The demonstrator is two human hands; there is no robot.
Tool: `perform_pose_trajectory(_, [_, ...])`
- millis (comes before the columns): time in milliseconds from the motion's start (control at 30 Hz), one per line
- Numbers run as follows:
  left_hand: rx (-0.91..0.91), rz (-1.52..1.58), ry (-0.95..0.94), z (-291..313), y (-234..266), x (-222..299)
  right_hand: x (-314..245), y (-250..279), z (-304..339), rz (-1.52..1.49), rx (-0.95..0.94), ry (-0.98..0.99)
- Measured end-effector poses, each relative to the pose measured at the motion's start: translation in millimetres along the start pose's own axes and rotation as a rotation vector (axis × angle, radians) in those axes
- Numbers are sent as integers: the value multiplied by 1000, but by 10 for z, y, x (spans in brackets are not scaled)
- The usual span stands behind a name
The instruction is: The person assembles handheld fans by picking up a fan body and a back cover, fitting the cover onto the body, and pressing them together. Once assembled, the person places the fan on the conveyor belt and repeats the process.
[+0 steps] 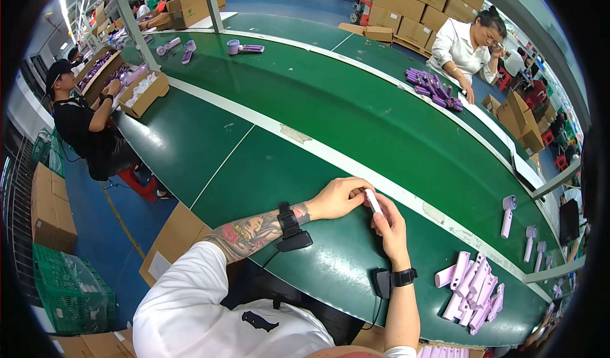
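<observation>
Both hands met over the near part of the long green desk (267, 161), close to its white stripe. The left hand (337, 199) lay curled, its fingers pressed together around the lower end of a small white stick-shaped part (373, 202). The right hand (390, 228) came up from the near side, its thumb and fingers pinching the same white part at its upper end, so the piece sat held between the two hands just above the desk surface. Each wrist wore a black strap with a small black device; the left forearm was tattooed.

To the right and nearer, a heap of pale pink handle-shaped casings (473, 288) lay on the desk, well apart from the hands. Farther right, three pale handheld devices with round heads (508, 215) stood along the desk edge. At the far right, a pile of purple parts (433, 88) lay before a person in a white shirt (460, 50) seated across the desk. At the far left, a person in black (79, 126) sat beside open cardboard boxes (145, 94) of parts. Stacked brown cartons (416, 5) stood at the far end, and a green plastic crate (70, 291) rested on the blue floor at the near left.
</observation>
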State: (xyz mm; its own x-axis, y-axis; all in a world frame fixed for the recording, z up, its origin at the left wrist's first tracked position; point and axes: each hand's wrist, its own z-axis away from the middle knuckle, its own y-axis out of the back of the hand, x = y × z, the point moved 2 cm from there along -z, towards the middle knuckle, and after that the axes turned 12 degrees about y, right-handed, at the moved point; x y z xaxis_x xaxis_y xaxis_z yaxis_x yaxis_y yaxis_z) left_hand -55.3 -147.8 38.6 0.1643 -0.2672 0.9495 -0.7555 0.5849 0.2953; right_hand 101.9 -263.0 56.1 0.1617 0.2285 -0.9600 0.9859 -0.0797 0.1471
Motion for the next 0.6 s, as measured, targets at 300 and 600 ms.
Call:
perform_pose_trajectory(300, [-10,-3,17,18,-8,33,6,13,-1,-10,-7,-3])
perform_pose_trajectory(600, [13,-45,-30,58,10,64,-14,5,10,-44,12,-57])
